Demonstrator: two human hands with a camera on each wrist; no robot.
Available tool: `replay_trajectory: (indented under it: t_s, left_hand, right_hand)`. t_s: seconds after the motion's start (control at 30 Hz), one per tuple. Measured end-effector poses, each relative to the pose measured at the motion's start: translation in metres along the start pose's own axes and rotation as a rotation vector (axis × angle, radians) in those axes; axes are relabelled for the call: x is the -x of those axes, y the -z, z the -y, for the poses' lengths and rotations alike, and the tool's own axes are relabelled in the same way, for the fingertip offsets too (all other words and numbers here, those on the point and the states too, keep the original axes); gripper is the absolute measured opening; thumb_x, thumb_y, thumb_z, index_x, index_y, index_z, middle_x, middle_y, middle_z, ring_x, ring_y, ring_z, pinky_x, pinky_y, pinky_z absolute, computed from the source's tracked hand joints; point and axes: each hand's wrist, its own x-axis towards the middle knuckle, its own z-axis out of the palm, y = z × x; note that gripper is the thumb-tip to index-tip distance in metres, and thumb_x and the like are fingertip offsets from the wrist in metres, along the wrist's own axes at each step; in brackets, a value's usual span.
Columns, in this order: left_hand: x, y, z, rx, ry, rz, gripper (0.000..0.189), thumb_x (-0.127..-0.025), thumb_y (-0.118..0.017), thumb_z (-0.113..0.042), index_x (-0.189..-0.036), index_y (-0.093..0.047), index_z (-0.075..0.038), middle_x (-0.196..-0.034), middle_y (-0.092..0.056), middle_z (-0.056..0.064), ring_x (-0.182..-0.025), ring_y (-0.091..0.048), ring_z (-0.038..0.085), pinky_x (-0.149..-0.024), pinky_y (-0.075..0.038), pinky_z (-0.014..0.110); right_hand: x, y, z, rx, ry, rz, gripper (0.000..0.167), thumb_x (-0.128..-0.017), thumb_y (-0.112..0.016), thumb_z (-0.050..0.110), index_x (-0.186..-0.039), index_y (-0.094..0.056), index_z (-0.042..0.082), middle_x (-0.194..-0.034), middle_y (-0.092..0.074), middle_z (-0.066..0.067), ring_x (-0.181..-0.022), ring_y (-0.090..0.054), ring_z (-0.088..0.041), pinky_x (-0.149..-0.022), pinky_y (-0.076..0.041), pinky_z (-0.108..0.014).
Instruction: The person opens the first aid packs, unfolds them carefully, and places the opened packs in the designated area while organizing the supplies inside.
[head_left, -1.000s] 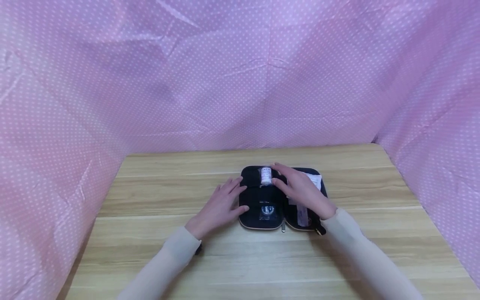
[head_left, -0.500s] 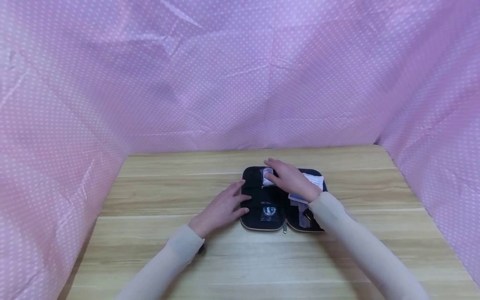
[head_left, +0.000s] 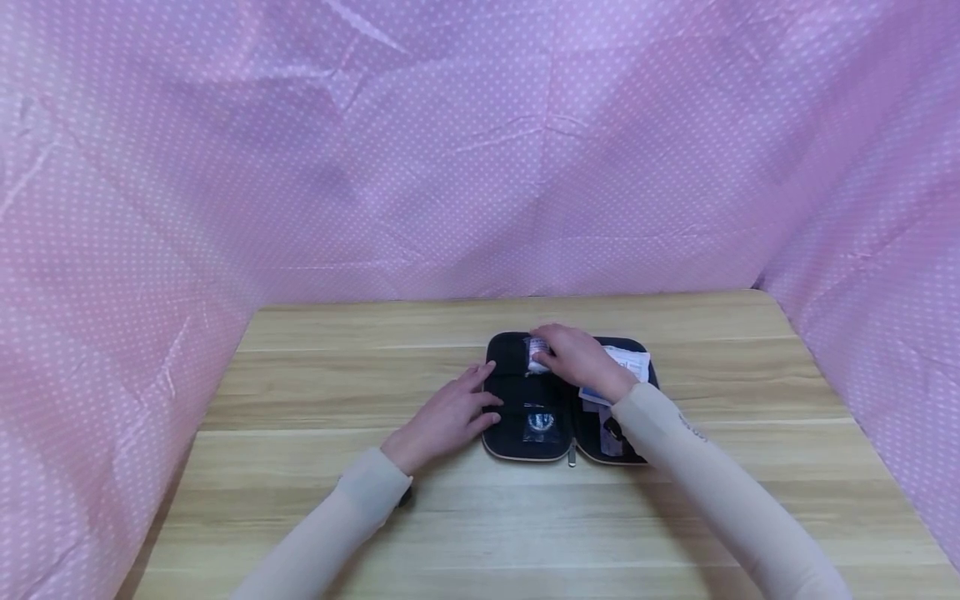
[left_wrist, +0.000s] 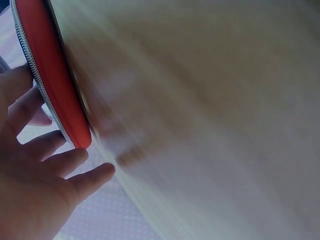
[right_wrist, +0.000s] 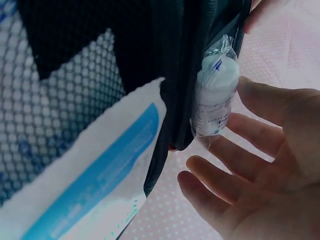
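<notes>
An unzipped case [head_left: 504,385] lies spread on the table, its two black halves facing up; in the left wrist view its outer shell [left_wrist: 55,70] shows red. My left hand [head_left: 442,419] rests with relaxed, spread fingers against the case's left edge, fingertips along the zip. Over the far part of the left half, my right hand [head_left: 581,357] holds a small white rolled bandage [right_wrist: 217,97] in clear wrap, thumb at one end and fingers towards the other. Part of the roll is hidden by that hand in the head view.
A white and blue packet [head_left: 632,364] sits in the right half over a mesh pocket [right_wrist: 90,90]. A clear packet with a round item [head_left: 540,423] lies in the near left half. Pink dotted cloth [head_left: 480,167] hangs behind the wooden table [head_left: 315,375].
My right hand has shifted left, its thumb and fingers now over the white roll. The right forearm has uncovered more of the white and blue packet. My left hand stays at the case edge.
</notes>
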Motion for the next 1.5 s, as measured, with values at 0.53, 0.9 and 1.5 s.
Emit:
replay_trajectory:
  t_s: [0.53,0.9,1.5]
  left_hand:
    - [-0.006,0.0,-0.004,0.101,0.021,-0.139,0.005,-0.098,-0.072,-0.013,-0.1,-0.077,-0.013,-0.158,-0.044,0.019,-0.142,-0.048,0.036,-0.119,-0.036,0.047]
    - [-0.007,0.001,-0.005,0.158,0.042,-0.187,0.005,-0.099,-0.071,-0.014,-0.1,-0.076,-0.013,-0.153,-0.048,0.018,-0.136,-0.053,0.036,-0.114,-0.042,0.05]
    - [-0.008,0.005,-0.004,0.158,0.048,-0.164,0.005,-0.099,-0.071,-0.014,-0.099,-0.075,-0.012,-0.15,-0.05,0.018,-0.134,-0.054,0.038,-0.111,-0.044,0.054]
  right_hand:
    - [0.02,-0.002,0.01,-0.194,-0.018,-0.227,0.039,-0.099,-0.073,0.018,-0.135,-0.066,0.007,-0.128,-0.058,-0.015,-0.099,-0.06,-0.025,-0.084,-0.055,-0.042]
    - [0.027,-0.022,0.023,-0.313,-0.009,-0.329,0.045,-0.094,-0.079,0.017,-0.134,-0.064,0.003,-0.121,-0.06,-0.014,-0.099,-0.062,-0.025,-0.086,-0.056,-0.041]
    - [0.021,-0.032,0.036,-0.317,-0.11,-0.124,0.045,-0.095,-0.078,0.019,-0.133,-0.059,0.004,-0.122,-0.059,-0.012,-0.1,-0.059,-0.024,-0.089,-0.055,-0.041]
